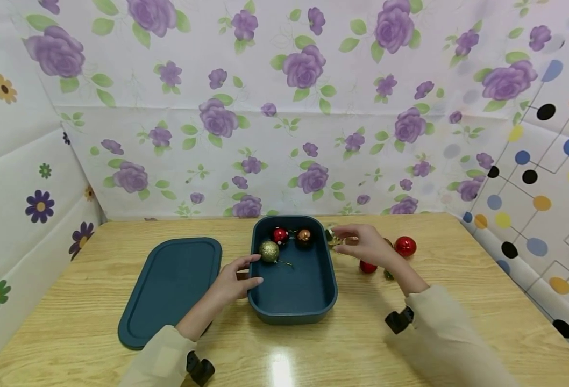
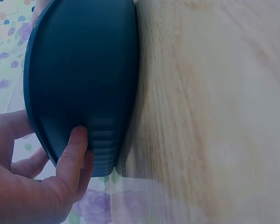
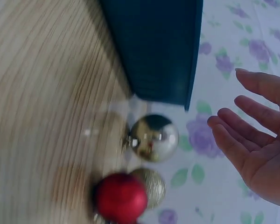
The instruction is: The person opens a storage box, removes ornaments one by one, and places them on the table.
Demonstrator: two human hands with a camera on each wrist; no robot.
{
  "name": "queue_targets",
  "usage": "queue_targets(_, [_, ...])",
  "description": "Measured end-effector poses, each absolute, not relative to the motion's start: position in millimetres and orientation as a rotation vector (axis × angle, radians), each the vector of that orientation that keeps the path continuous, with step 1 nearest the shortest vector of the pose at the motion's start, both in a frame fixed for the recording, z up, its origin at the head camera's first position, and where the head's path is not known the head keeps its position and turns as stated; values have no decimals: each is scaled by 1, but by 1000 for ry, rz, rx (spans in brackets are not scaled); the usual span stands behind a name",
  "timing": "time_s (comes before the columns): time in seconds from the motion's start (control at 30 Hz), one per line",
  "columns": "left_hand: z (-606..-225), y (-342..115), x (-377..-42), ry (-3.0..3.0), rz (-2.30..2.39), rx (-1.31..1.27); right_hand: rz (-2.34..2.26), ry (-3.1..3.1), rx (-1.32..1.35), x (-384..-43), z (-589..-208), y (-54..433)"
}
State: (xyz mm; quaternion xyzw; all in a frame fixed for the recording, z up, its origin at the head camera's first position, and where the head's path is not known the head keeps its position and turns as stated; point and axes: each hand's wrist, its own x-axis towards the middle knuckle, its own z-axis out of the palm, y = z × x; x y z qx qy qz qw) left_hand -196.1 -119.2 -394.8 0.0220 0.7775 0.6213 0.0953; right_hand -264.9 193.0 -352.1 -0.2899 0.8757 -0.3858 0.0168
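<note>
A dark teal box (image 1: 294, 317) stands on the table with a red bauble (image 1: 280, 235), a copper bauble (image 1: 304, 237) and a glittery gold bauble (image 1: 269, 251) inside. My left hand (image 1: 233, 279) grips its left wall, some fingertips over the rim and others against the outer side (image 2: 84, 74). Just right of the box, my right hand (image 1: 365, 244) hovers with fingers spread and holds nothing. Partly behind those fingers lies a shiny gold bauble (image 3: 155, 137). The right wrist view also has a red bauble (image 3: 121, 198) and a glittery gold bauble (image 3: 154, 186).
A flat teal lid (image 1: 173, 290) lies left of the box. Right of the box, near the right forearm, are a large red bauble (image 1: 405, 246), a smaller red bauble (image 1: 368, 267) and a partly hidden green bauble (image 1: 388, 274). Flowered cloth (image 1: 284, 134) hangs behind the table.
</note>
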Motion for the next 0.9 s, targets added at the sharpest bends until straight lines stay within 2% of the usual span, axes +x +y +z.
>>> queue_targets(0.3, [-393, -118, -196, 2294, 1851, 77, -998, 2714, -1103, -275, -360, 135])
queue_targets(0.9, [-393, -120, -196, 2300, 1836, 86, -786, 2629, -1147, -293, -386, 75])
